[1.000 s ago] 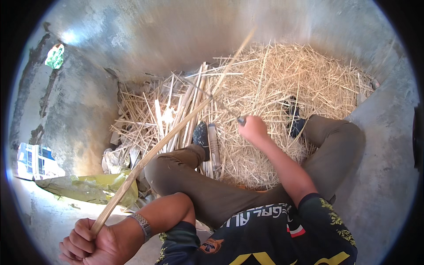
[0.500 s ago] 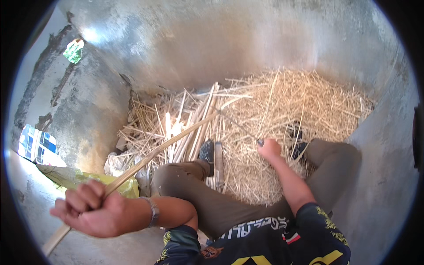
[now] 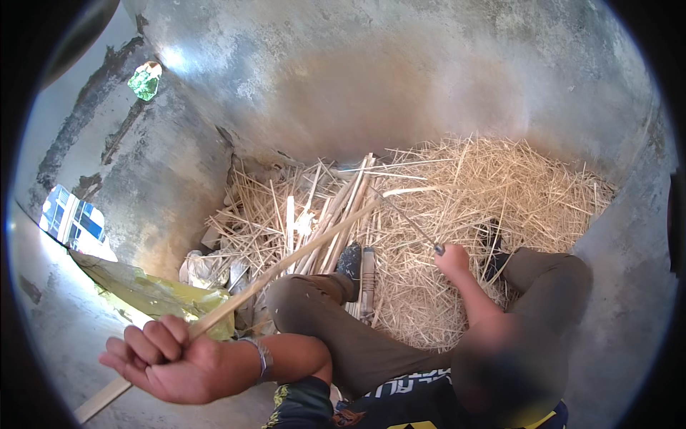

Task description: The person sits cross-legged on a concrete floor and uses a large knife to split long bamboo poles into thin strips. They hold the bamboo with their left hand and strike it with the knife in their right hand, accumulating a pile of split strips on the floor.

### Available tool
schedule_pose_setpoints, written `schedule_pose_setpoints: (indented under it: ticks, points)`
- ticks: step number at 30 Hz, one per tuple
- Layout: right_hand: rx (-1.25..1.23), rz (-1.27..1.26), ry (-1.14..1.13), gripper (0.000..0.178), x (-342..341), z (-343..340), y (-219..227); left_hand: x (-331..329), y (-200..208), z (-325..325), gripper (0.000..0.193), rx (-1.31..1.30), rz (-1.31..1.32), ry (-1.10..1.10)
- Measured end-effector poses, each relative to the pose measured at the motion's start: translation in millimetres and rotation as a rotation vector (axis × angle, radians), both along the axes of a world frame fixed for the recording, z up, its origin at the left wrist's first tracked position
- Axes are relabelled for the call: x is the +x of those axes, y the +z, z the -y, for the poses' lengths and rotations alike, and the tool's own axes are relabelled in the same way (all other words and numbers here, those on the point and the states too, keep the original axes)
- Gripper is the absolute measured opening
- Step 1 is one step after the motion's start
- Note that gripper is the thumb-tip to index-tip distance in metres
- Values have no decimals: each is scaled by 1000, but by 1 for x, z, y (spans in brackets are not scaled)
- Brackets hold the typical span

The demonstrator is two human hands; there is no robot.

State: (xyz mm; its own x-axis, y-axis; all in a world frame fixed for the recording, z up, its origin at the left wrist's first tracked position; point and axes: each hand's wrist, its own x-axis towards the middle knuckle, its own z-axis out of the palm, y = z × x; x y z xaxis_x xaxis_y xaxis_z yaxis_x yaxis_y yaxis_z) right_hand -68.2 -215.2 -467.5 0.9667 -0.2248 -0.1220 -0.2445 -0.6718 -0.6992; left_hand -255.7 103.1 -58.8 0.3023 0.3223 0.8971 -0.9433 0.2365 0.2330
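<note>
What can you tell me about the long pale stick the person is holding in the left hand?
The long stick is a thin, flat strip, pale tan, like split bamboo or cane. It runs slantwise from bottom left up to the straw pile, where its far end bends over. The left hand grips it near the lower end, fingers curled round it, with a short length poking out below. It passes over the person's left knee. A thin dark blade in the right hand meets it near the tip.
</note>
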Motion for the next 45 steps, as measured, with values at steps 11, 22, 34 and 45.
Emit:
schedule_pose_setpoints:
  ticks: [11, 22, 34, 45]
  points:
    - [175, -4, -303, 19, 3, 0, 15, -41, -16, -62, 34, 7, 101, -139]
    - [843, 23, -734, 19, 12, 36, 19, -39, -19, -92, 46, -103, 71, -219]
    - [164, 313, -448, 26, -2, 28, 147, 47, 4, -46, 58, -368, 97, 191]
    - [-356, 438, -38, 7, -60, 25, 225, 175, -26, 50, 53, -299, -362, 134]
